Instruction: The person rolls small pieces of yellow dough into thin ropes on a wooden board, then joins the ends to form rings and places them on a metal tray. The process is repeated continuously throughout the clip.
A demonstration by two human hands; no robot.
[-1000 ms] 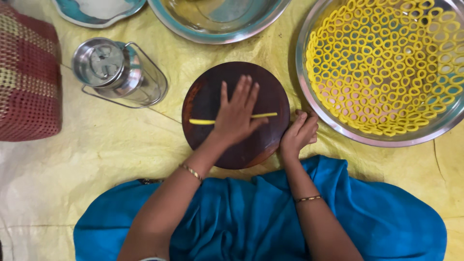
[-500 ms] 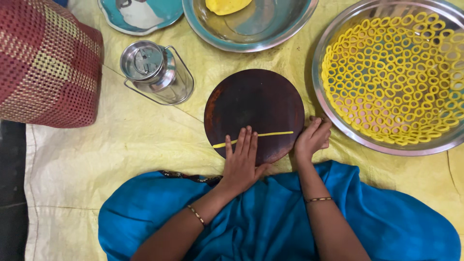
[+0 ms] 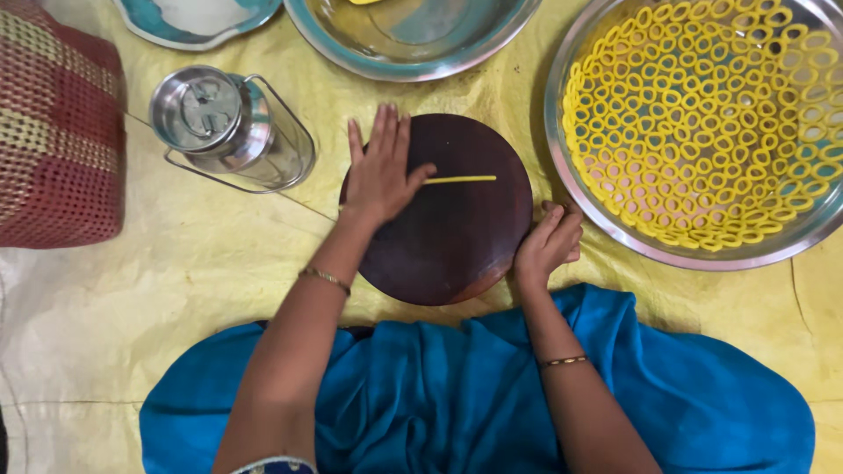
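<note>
A round dark brown wooden board (image 3: 457, 228) lies on a yellow sheet in front of me. Across its upper half runs a thin yellow dough strand (image 3: 461, 179). My left hand (image 3: 379, 167) lies flat, fingers spread, over the strand's left end at the board's upper left. My right hand (image 3: 549, 244) curls against the board's right edge. At the upper right, a large steel tray (image 3: 606, 237) holds many yellow dough rings (image 3: 711, 114).
A lidded steel container (image 3: 219, 127) with a wire handle stands to the left of the board. A steel bowl (image 3: 413, 48) and a teal-rimmed plate (image 3: 193, 22) sit at the top. A red woven bag (image 3: 57, 140) is far left. Blue cloth (image 3: 474, 386) covers my lap.
My left hand has slid from the board's near side up to its far left, pushing the yellow strand away from me. My right hand stays at the board's right edge.
</note>
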